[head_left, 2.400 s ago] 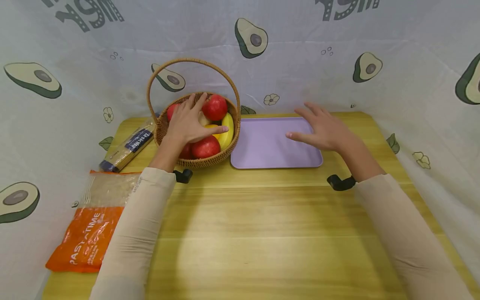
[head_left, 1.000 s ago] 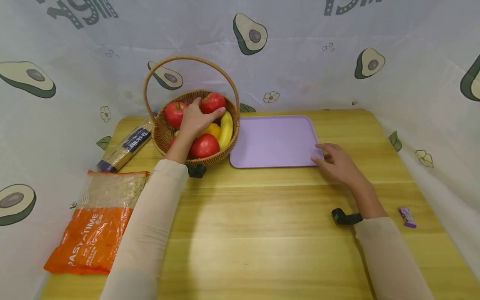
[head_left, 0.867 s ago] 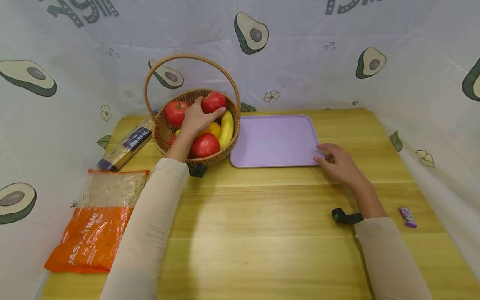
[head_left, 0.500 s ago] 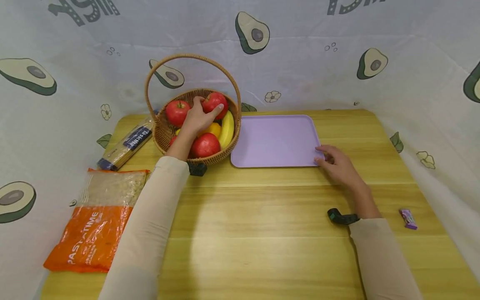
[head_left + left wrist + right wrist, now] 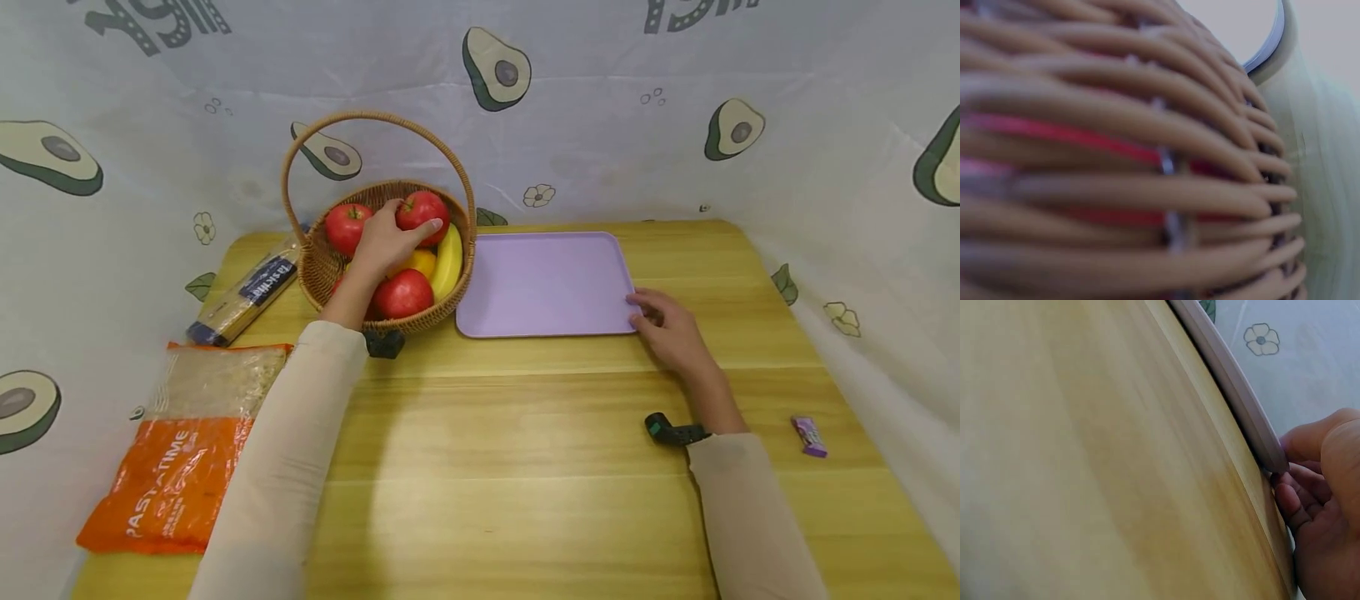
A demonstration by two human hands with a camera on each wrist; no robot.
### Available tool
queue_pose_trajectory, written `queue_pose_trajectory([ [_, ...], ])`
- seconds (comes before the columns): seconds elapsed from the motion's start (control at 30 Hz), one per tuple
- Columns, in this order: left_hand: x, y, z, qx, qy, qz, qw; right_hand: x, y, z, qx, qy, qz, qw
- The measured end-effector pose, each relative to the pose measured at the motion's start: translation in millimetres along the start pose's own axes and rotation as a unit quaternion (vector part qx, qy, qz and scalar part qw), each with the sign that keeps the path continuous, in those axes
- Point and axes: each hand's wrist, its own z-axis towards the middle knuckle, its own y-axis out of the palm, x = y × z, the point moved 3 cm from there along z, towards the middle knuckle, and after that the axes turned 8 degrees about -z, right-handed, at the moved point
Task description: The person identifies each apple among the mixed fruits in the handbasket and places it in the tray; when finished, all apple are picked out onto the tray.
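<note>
Inside the wicker basket (image 5: 318,271), my left hand (image 5: 384,242) grips the red apple (image 5: 423,215) at the back right, thumb across its front and fingers along its left side. Around it lie a second apple (image 5: 347,229), a front apple (image 5: 405,293), a banana (image 5: 447,265) and a yellow-orange fruit (image 5: 420,262). The left wrist view is filled by the basket's woven wall (image 5: 1116,194), which hides that hand. My right hand (image 5: 670,329) pinches the right edge of a flat lilac tray (image 5: 547,283); the right wrist view shows fingers (image 5: 1288,499) at the tray's corner.
Left of the basket lies a pasta packet (image 5: 247,293), with an orange pasta bag (image 5: 176,467) nearer me. A small purple wrapped sweet (image 5: 810,436) sits on the right of the wooden table (image 5: 495,450). The basket's tall handle (image 5: 375,115) arches above the fruit.
My left hand went from spread over the basket to gripping the back-right apple. My right hand came down from above the tray to its right edge, uncovering the sweet.
</note>
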Motion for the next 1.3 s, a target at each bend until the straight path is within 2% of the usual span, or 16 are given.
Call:
queue_pose_trajectory([
  [0.17,1.1,-2.3,-0.6,-0.008,0.010,0.003,0.9999,2,-1,4.7,-0.003,0.002,-0.008,1.0000],
  [0.37,6.5,-4.1,-2.5,-0.012,0.042,0.011,0.9990,2,-1,5.7,-0.022,0.004,-0.001,0.9997],
  [0.5,11.3,-5.0,-6.7,-0.015,0.054,0.010,0.9984,2,-1,7.5,-0.039,0.027,0.015,0.9987],
  [0.57,13.7,-5.0,-9.4,-0.016,0.050,0.008,0.9986,2,-2,8.5,-0.043,0.041,0.024,0.9979],
  [0.77,15.4,-6.8,-17.0,-0.005,0.028,0.002,0.9996,1,0,10.2,-0.031,0.047,0.044,0.9975],
  [0.9,13.0,-9.9,-22.5,0.007,0.029,-0.007,0.9995,2,3,11.6,-0.022,0.036,0.037,0.9984],
  [1.3,8.7,-0.5,-35.8,0.008,0.085,-0.016,0.9963,8,3,6.7,0.004,0.023,0.021,0.9995],
])
